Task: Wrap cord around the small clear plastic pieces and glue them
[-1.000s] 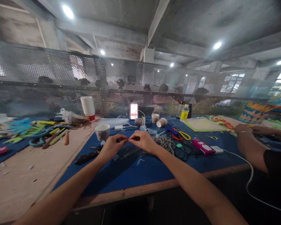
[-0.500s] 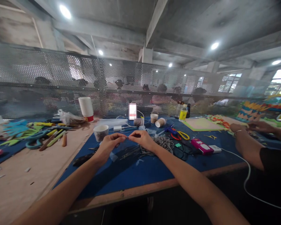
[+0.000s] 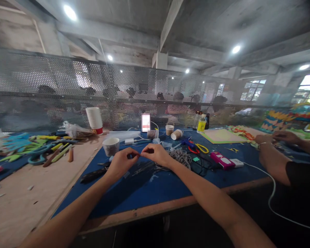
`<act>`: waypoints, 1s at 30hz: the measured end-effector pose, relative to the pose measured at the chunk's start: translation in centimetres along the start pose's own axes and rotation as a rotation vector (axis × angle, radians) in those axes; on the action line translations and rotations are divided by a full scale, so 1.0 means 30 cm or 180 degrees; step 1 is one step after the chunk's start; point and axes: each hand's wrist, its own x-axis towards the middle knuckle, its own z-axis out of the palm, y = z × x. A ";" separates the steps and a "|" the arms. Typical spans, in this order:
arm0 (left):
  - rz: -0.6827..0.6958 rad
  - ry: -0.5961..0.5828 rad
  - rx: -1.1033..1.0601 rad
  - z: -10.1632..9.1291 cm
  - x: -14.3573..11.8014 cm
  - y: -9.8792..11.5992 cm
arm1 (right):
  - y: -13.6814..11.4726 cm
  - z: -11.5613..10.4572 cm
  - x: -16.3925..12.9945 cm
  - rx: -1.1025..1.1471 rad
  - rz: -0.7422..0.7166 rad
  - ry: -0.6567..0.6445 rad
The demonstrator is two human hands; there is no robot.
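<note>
1. My left hand [image 3: 122,161] and right hand [image 3: 156,155] nearly meet, each thumb and forefinger pressed together.
2. Anything pinched there is too small to tell.
3. The cord [image 3: 182,158] lies right of my fingertips, beside my right wrist.

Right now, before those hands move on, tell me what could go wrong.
The left hand and right hand appear to meet at the fingertips; anything pinched there is too small to make out and might be dropped unnoticed. The cup stands just beyond the left hand and could get knocked. The tangled grey cord lies by the right hand and might snag it.
</note>
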 end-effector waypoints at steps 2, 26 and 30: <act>-0.0059 0.0142 -0.0035 -0.001 0.001 -0.003 | -0.008 0.007 -0.005 -0.0165 -0.0167 0.0042; -0.1081 0.0250 -0.2403 -0.033 0.020 0.025 | 0.029 -0.023 0.022 0.0584 0.0401 -0.0239; -0.1176 0.0443 -0.2691 -0.057 0.029 0.016 | 0.046 -0.054 0.027 0.0541 0.0478 -0.0087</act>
